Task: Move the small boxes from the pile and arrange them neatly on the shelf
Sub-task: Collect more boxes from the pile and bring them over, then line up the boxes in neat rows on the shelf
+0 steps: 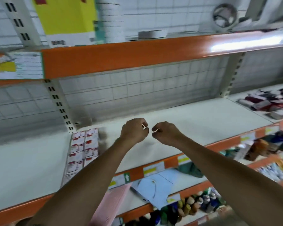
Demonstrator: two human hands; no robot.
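Both hands hover over the shelf (194, 121), fingers curled: the left hand (134, 130) and right hand (165, 132) each seem to pinch something small and white, too blurred to identify. Left of them, the boxes (83, 144) lie in two tidy columns, roughly ten in all, likely begun from the upright (60, 105).

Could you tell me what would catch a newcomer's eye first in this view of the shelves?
Two hands, left and right, with curled fingers, meet above the middle of the white shelf. To their left, red-and-white small boxes lie in neat rows on that shelf. At far right, a loose pile of dark red packs sits on the neighbouring shelf section.
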